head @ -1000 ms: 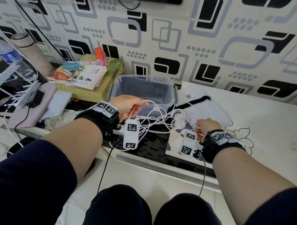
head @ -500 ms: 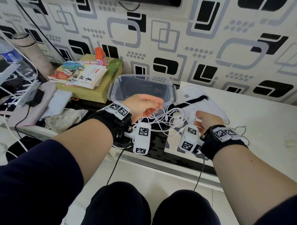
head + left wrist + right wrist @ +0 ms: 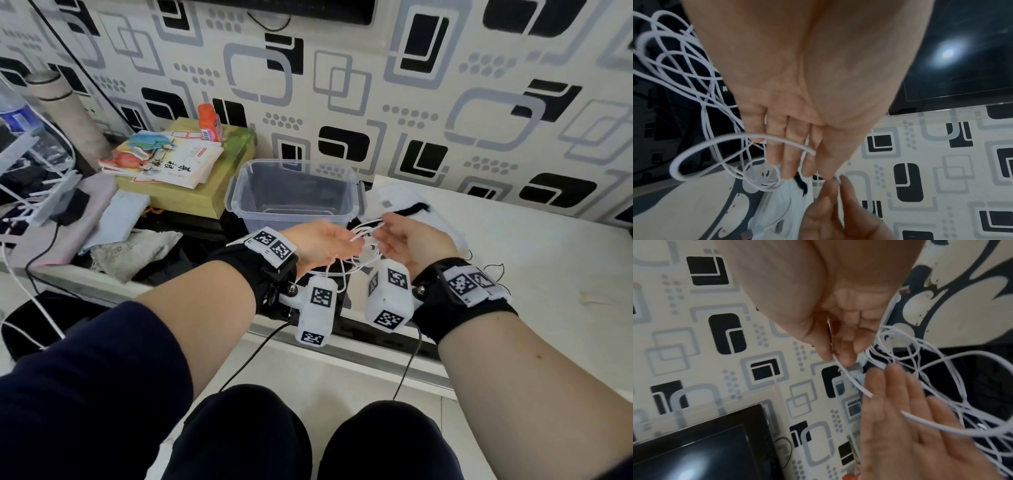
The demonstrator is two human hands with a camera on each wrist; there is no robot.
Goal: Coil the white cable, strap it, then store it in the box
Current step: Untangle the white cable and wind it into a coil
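The thin white cable [image 3: 368,227] hangs in tangled loops between my two hands, just in front of the clear plastic box [image 3: 294,163]. My left hand [image 3: 356,245] is palm up with straight fingers, and one loop of the cable [image 3: 748,134] lies across them. My right hand [image 3: 382,228] pinches a strand of the cable [image 3: 851,379] between thumb and forefinger [image 3: 824,352], close to the left fingertips. The black strap [image 3: 416,208] lies on a white cloth behind my right hand. The box holds nothing.
Books [image 3: 171,161] and an orange bottle [image 3: 209,122] sit on a green carton left of the box. A flask [image 3: 65,102], a water bottle and more cords crowd the far left. The white tabletop [image 3: 531,260] stretches to the right. The patterned wall stands close behind.
Both hands rose and came together before the box. The left hand went from gripping the cable to flat fingers under it. The right hand lifted off the table, pinching a strand.
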